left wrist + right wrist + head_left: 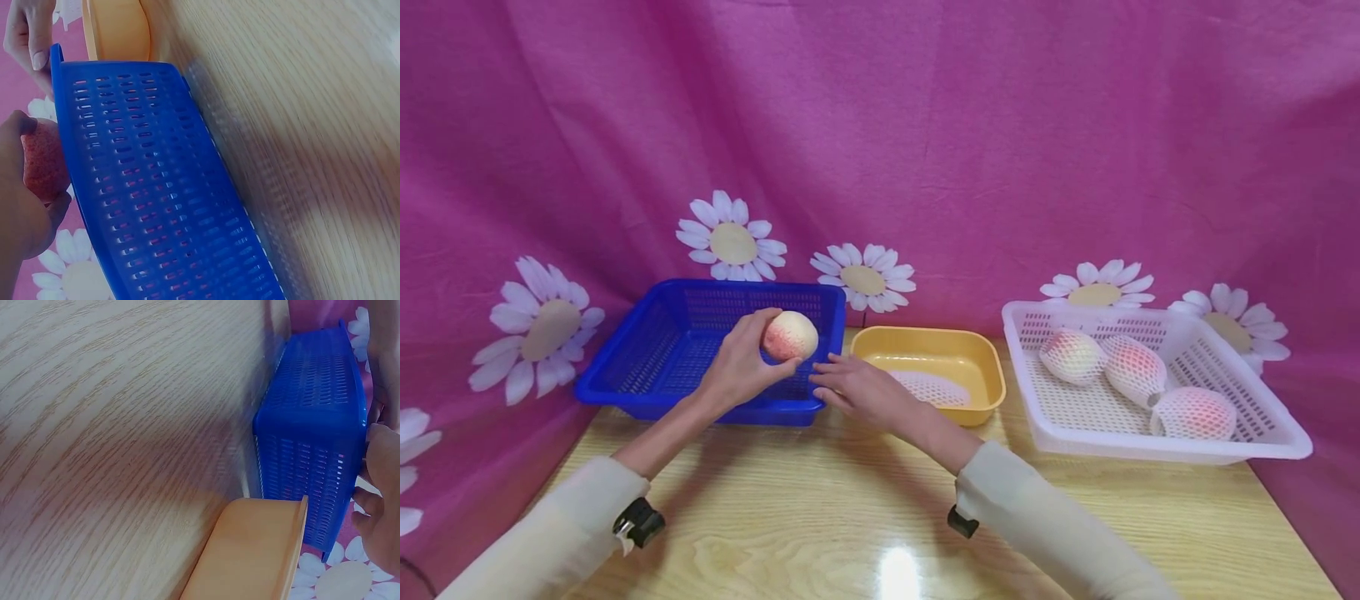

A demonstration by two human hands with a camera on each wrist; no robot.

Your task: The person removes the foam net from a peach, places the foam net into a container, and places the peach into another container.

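In the head view my left hand [739,360] holds a bare peach [791,336], cream with a pink-red side, between thumb and fingers. It is over the right part of the blue basket [625,394]; in the left wrist view the peach [45,161] shows beside the basket's rim. My right hand [867,390] reaches across the yellow tray [992,379] with its fingers extended, fingertips right at the blue basket's right rim, nothing in its grasp. A white foam net [928,388] lies in the tray, partly behind the right forearm.
At the right, a white basket [1037,440] holds three net-wrapped peaches, one of them [1195,413] near its front. All containers stand on a wooden table [820,517]. A pink curtain [970,167] with daisies hangs right behind them.
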